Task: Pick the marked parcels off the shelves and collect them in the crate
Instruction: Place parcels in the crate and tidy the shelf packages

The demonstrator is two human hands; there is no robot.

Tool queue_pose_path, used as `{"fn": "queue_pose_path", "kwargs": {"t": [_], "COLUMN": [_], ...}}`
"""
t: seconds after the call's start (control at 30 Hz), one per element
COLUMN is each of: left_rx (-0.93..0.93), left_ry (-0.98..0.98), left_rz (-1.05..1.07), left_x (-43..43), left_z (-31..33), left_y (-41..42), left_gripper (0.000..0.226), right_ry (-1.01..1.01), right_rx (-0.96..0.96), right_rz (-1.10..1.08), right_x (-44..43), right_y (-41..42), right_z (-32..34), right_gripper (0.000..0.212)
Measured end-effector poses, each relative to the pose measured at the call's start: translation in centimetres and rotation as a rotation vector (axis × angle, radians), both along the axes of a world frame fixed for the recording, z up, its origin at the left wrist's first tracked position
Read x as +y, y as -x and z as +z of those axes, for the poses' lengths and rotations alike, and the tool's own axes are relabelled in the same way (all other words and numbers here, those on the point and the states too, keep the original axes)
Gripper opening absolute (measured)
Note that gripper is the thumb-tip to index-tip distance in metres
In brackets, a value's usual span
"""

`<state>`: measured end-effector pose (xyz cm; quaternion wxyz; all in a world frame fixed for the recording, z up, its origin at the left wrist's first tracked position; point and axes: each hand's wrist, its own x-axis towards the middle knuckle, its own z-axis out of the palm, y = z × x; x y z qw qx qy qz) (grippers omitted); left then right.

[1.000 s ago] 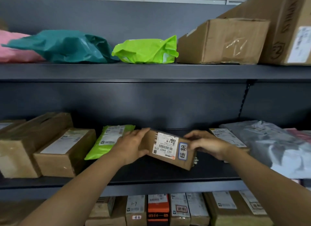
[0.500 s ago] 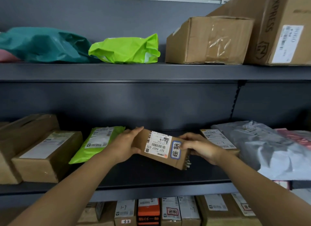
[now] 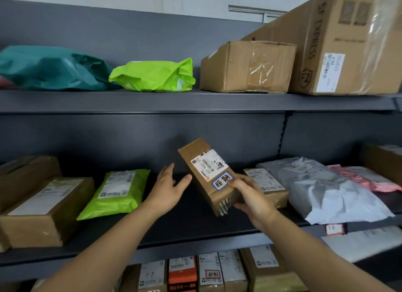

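Note:
A small brown parcel (image 3: 206, 172) with a white shipping label and a blue-bordered marker sticker is held tilted above the middle shelf (image 3: 195, 241). My right hand (image 3: 250, 196) grips its near end from the right. My left hand (image 3: 169, 189) hovers just left of it with fingers spread, not touching it. No crate is in view.
The middle shelf also holds brown boxes (image 3: 43, 206), a green mailer (image 3: 117, 191), a flat box (image 3: 267, 185) and a grey bag (image 3: 326, 189). On the top shelf lie a teal bag (image 3: 52, 69), a green bag (image 3: 154, 75) and cartons (image 3: 248, 67). Below stand several labelled parcels (image 3: 208, 272).
My left hand has let go of the parcel and opened. My right hand has lifted and turned the parcel so its far end points up. The view has tilted upward.

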<state>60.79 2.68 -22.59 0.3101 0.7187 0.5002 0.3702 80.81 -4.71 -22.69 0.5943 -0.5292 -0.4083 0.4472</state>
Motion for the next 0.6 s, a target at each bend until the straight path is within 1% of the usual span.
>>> {"fn": "queue_pose_path", "kwargs": {"t": [0.07,0.1,0.13,0.17,0.2,0.27,0.3,0.4,0.5,0.6], "left_rx": [-0.032,-0.002,0.034,0.050,0.046,0.027,0.018,0.031,0.070,0.111], "left_ry": [0.109,0.124,0.104,0.056,-0.016,-0.144,-0.175,-0.215,-0.297,-0.336], "left_rz": [-0.176,-0.263,-0.332,-0.381,-0.411,-0.436,-0.444,-0.482,-0.504,-0.519], "left_x": [-1.1,-1.8,-2.5,-3.1,-3.7,-5.0,-5.5,-7.6,-10.7,-14.7], "left_z": [0.2,0.0,-0.2,-0.5,-0.7,-0.9,-1.0,-0.9,-0.4,0.1], "left_y": [-0.8,-1.4,-2.0,-2.7,-3.4,-4.6,-5.0,-6.0,-7.2,-8.7], "left_gripper": [0.080,0.087,0.096,0.100,0.095,0.087,0.091,0.104,0.105,0.106], "right_ry": [-0.031,-0.046,-0.053,-0.060,-0.066,-0.082,-0.090,-0.074,-0.056,-0.054], "right_rx": [0.044,0.050,0.055,0.060,0.069,0.093,0.100,0.076,0.038,0.030], "right_rz": [-0.046,-0.067,-0.082,-0.086,-0.079,-0.055,-0.051,-0.058,-0.036,-0.051], "right_x": [-1.1,-1.5,-2.1,-2.6,-3.4,-5.1,-6.0,-9.2,-12.6,-16.9], "right_y": [0.3,0.5,0.5,0.6,0.7,0.7,0.6,-0.3,-1.9,-3.4], "right_z": [-0.3,-0.5,-0.8,-1.1,-1.2,-1.7,-2.0,-2.0,-1.8,-1.4], "right_gripper": [0.029,0.035,0.042,0.046,0.047,0.049,0.052,0.051,0.061,0.055]}}
